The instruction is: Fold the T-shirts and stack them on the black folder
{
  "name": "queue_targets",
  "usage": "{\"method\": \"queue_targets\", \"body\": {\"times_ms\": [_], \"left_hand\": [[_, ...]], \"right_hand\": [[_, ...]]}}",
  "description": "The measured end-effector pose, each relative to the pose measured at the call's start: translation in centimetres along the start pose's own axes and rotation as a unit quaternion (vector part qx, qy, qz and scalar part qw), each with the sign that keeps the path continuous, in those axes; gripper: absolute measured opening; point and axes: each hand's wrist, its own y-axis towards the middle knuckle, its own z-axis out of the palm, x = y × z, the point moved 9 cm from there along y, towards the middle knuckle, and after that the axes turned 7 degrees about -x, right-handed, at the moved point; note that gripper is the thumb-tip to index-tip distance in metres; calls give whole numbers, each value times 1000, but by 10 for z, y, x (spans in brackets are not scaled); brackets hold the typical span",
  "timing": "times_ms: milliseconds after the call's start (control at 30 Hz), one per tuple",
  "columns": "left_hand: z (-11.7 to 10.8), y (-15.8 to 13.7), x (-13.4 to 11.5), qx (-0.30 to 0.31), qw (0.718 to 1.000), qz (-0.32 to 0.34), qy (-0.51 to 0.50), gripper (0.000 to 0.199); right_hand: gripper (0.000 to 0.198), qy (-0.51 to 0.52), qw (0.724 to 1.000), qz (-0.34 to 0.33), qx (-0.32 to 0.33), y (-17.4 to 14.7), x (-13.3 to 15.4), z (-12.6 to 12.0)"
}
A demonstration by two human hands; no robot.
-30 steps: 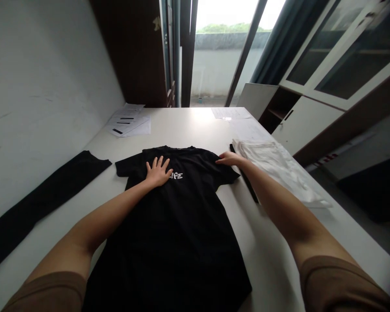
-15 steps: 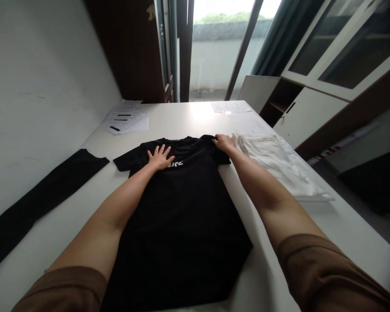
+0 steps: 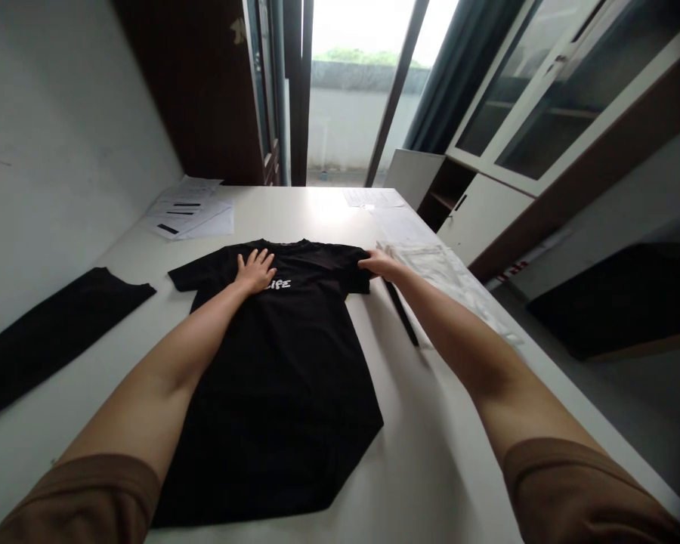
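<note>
A black T-shirt (image 3: 272, 378) lies spread on the white table (image 3: 419, 468), collar at the far end, white lettering across its chest. My left hand (image 3: 255, 272) rests on the upper chest with its fingers spread, partly covering the lettering. At the right sleeve, my right hand (image 3: 378, 264) pinches the fabric near the outer edge. A narrow black strip (image 3: 402, 313) shows just beside my right forearm; what it is I cannot make out. The shirt's lower right corner looks folded or slanted.
Another black garment (image 3: 62, 332) lies at the left by the wall. White folded cloth (image 3: 431, 272) sits at the right, partly behind my forearm. Papers (image 3: 190, 215) lie at the far left, and more sheets (image 3: 374, 198) at the far right. Cabinets (image 3: 487, 204) stand beyond the table.
My right hand has shifted from the shoulder to the outer sleeve, which now lies more spread out. The black strip has come into view. My left hand stays on the chest; the view has turned right.
</note>
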Motion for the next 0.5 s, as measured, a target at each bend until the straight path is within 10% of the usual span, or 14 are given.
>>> {"method": "queue_targets", "body": {"times_ms": [100,267,367,500], "left_hand": [[-24,-58,-90,-67,988,120,-67,50],[-3,-234,-245,63,915,373,-140,48],[12,-307,-276,145,899,388,-144,33],[7,-330,-278,217,902,295,-229,12]], "right_hand": [[32,55,997,24,-50,4,-5,-8],[32,-153,981,-29,-116,9,-2,-11],[35,-233,959,-66,-150,7,4,-7],[38,-229,958,-67,-158,-4,6,3]]}}
